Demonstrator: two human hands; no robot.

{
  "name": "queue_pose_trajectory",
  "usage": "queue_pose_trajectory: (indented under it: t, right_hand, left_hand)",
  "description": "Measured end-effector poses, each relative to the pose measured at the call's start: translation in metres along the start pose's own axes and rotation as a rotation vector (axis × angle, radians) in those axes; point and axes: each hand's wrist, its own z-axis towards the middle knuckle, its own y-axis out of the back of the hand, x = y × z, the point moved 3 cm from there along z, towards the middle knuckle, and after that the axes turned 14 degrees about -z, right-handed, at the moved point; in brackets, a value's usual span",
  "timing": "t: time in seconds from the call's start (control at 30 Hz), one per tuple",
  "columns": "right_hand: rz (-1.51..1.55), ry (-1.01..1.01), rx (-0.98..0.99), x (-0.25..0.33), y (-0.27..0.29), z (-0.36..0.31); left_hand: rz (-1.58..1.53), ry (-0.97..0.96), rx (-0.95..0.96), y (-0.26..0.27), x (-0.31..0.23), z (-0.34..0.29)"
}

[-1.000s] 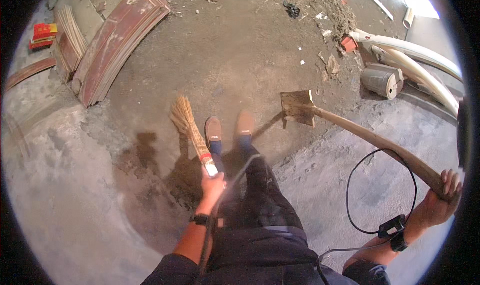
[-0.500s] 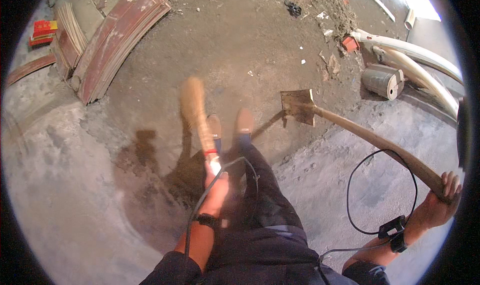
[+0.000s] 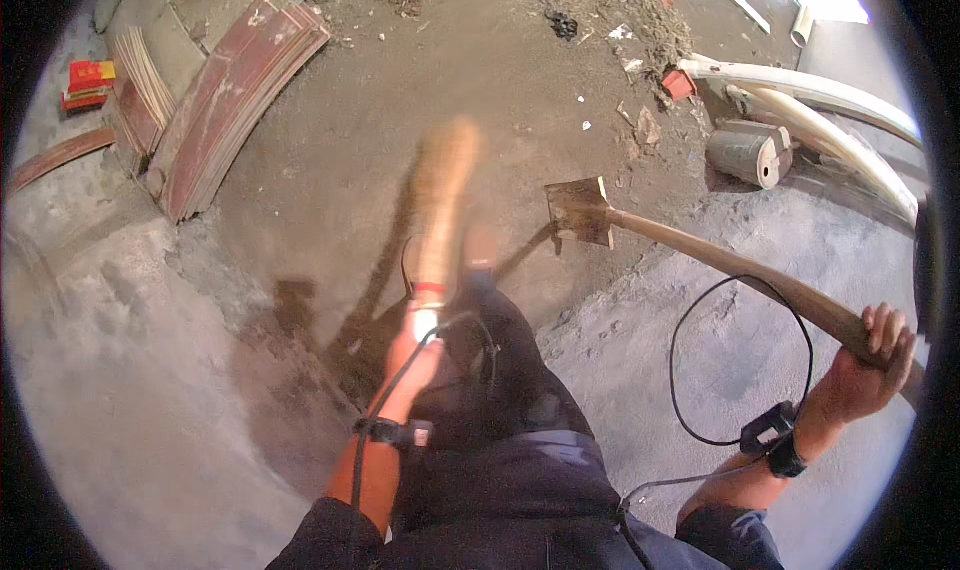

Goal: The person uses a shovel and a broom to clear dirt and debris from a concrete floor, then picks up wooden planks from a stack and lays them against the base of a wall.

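Observation:
My left hand [image 3: 412, 358] is closed round the grip of a straw hand broom [image 3: 440, 205], which has a red band near its base. The broom's bristles are smeared by motion and sit over the dirt floor, just beyond my shoes [image 3: 480, 247]. Far out to the right, my right hand [image 3: 872, 370] wraps the upper end of a shovel's long wooden handle [image 3: 745, 272]. The shovel's square metal blade [image 3: 580, 213] rests on the ground to the right of my feet. A band with a small device and a black cable sits on each wrist.
Stacked reddish boards [image 3: 240, 105] lie at the far left, beside a red and yellow package [image 3: 88, 85]. At the right are white pipes [image 3: 820, 98], a grey cylindrical can [image 3: 748, 153] and a small red pot [image 3: 679, 84]. A debris heap [image 3: 640, 40] spreads at the far right.
The broom has swung from left to right, its bristle end now leaning right and farther out. My right hand keeps its hold on the shovel, and the view has shifted slightly.

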Motion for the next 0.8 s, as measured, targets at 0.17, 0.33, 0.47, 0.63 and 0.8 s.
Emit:
queue_pose_trajectory:
  t: [0.17,0.33,0.47,0.63,0.8]
  right_hand:
    - [0.024,-0.003,0.022,-0.010,0.016,-0.005]
    - [0.010,0.018,-0.078,-0.013,0.020,-0.010]
    - [0.048,0.012,-0.112,-0.015,0.026,-0.014]
    - [0.015,0.032,-0.092,-0.016,0.033,-0.020]
    - [0.024,0.026,-0.106,-0.014,0.040,-0.026]
  left_hand:
    - [-0.397,0.072,-0.169,0.086,0.014,0.010]
    - [-0.377,0.005,-0.271,0.132,-0.005,0.001]
    - [-0.356,0.021,-0.249,0.132,-0.024,-0.009]
    - [-0.341,0.143,-0.242,0.115,-0.015,-0.011]
    - [-0.878,0.211,-0.114,0.081,0.007,0.020]
